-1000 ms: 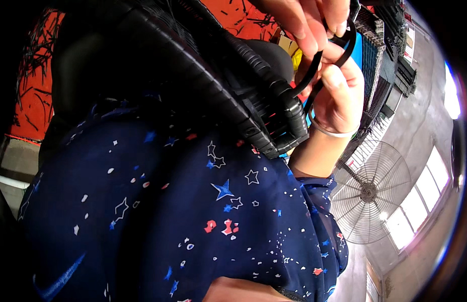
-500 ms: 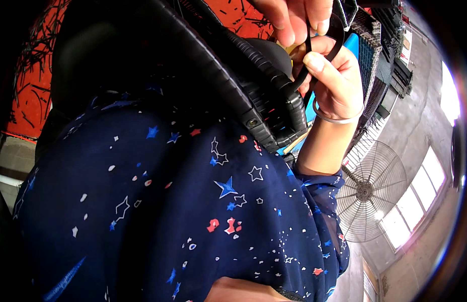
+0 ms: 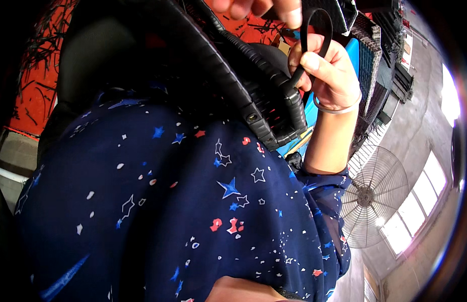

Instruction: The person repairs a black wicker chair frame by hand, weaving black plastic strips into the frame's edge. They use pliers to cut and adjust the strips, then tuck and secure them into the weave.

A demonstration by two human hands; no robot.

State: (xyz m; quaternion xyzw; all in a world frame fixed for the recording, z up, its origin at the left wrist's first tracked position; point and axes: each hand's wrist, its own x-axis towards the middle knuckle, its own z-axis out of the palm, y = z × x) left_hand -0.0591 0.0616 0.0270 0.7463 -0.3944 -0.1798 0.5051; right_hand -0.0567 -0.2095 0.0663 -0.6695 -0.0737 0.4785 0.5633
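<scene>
A glossy black flat weaving strip [image 3: 328, 30] stands up in a narrow loop near the top right. Its lower end runs to a black strip-wrapped frame [image 3: 293, 103], which looks like part of woven furniture, lying across my lap. My right hand [image 3: 330, 73], with a bangle at its wrist, is closed, pinching the strip between thumb and fingers. At the top edge is my left hand [image 3: 266, 7], partly cut off by the picture. Its fingertips show apart beside the loop, with no strip visible between them. A small metal-rimmed hole [image 3: 252, 117] shows in the frame.
A red surface [image 3: 34, 95] littered with short black strip scraps lies to the left and beyond the frame. Black woven pieces [image 3: 367, 45] are stacked at the upper right beside something blue. A large caged fan [image 3: 365, 196] stands at right, near bright windows [image 3: 412, 204].
My left hand has moved up and left, away from my right fingers, and now reaches past the picture's edge. The strip's loop stands taller and narrower. My right hand keeps its pinch.
</scene>
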